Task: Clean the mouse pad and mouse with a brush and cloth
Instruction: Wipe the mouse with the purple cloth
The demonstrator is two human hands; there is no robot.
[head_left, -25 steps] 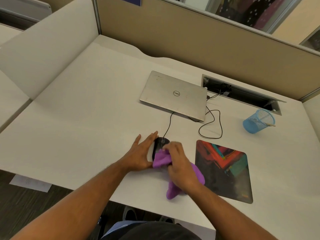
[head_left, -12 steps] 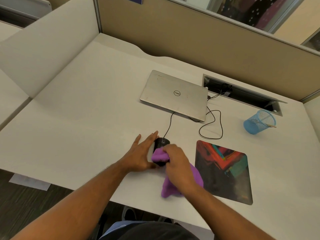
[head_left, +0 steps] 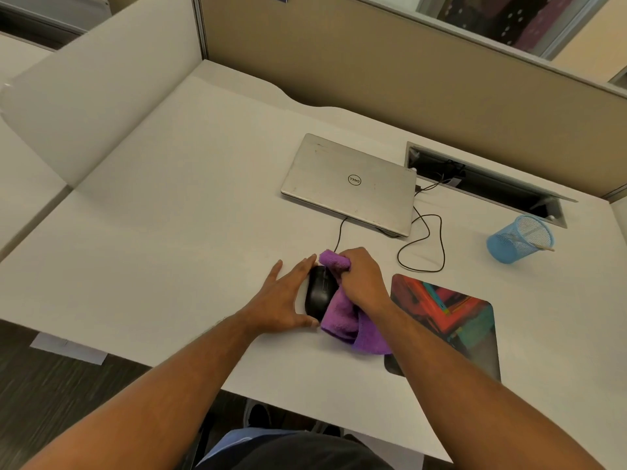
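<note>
One head-worn wide-angle view looks forward and steeply down, close over the near tabletop [head_left: 169, 232] edge.

A white desk [head_left: 163, 205] fills most of the view, its far edge cut in a shallow wave near the far left corner. A tan fabric partition [head_left: 390, 72] runs along the far edge, topped by a metal rail, with a glass pane [head_left: 509, 18] above it showing dark, dotted shapes behind. A white divider panel [head_left: 101, 83] stands along the left edge, slanting toward the near side, and a neighbouring white surface [head_left: 20, 184] lies beyond it. Set into the desk near the far right corner is an open cable trough [head_left: 481, 184] with a grey metal flap. Below the near edge, dark streaked flooring [head_left: 51, 395] shows, with a white sheet of paper [head_left: 68, 347] lying on it. Light is even and soft.
</note>
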